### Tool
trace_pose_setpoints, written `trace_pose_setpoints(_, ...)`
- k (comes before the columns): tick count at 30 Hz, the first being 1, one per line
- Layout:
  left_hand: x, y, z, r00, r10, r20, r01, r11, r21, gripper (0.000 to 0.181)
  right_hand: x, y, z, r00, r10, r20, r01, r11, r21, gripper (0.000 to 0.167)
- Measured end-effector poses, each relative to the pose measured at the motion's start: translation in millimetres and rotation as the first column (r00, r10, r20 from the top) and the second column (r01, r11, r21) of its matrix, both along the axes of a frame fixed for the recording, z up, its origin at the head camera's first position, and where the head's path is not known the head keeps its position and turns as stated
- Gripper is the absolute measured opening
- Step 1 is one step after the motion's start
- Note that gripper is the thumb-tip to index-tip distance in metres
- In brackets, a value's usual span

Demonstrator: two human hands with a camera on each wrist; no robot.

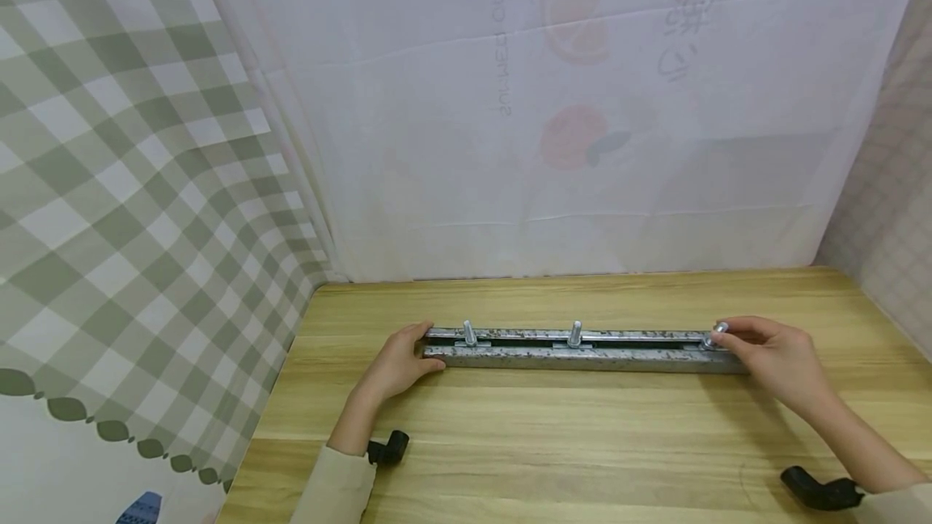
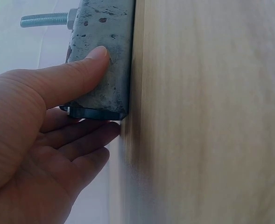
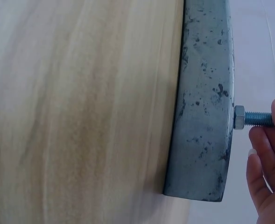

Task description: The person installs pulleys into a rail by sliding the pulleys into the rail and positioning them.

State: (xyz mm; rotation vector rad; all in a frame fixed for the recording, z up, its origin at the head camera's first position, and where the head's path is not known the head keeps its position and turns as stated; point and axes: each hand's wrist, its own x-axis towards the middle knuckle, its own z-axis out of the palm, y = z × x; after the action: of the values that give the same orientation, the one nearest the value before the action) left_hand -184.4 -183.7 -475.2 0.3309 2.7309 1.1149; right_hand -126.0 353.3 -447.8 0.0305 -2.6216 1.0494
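Note:
A long slotted metal channel (image 1: 524,359) lies across the wooden table, its grey surface marked with dark specks. Three threaded bolts stand up from its slot: a left bolt (image 1: 469,334), a middle bolt (image 1: 575,334) and a right bolt (image 3: 257,119) with a hex nut at its base. My left hand (image 1: 396,362) grips the channel's left end, thumb on the front face and fingers behind. At the other end, my right hand (image 1: 782,358) pinches the top of the right bolt between thumb and fingers. In the left wrist view, the fingertips behind the channel (image 2: 102,88) are partly hidden.
The wooden table (image 1: 582,443) extends in front of the channel. Behind it hangs a pale printed cloth (image 1: 437,144), and a green checked cloth (image 1: 146,160) hangs on the left. Black wrist mounts (image 1: 819,489) show beside both sleeves.

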Motion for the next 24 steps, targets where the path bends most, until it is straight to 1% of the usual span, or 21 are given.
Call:
trace_pose_setpoints(4, 0.5, 0.1, -0.5, 1.000, 0.001, 0.004, -0.001, 1.000, 0.000, 0.080, -0.4, -4.5, 0.4, 1.000, 0.005, -0.006, -0.005, 1.000, 0.002, 0.023)
trace_pose_setpoints(15, 0.0, -0.2, -1.9, 1.000, 0.000, -0.003, 0.000, 1.000, 0.001, 0.080, 0.0, -12.5, 1.0, 1.000, 0.025, 0.019, -0.025, 1.000, 0.002, 0.023)
trace_pose_setpoints(24, -1.8, -0.8, -2.5, 1.000, -0.006, -0.020, 0.006, 1.000, -0.002, 0.080, -1.3, -16.2, 1.1, 0.999, 0.033, 0.009, -0.034, 0.999, 0.016, 0.022)
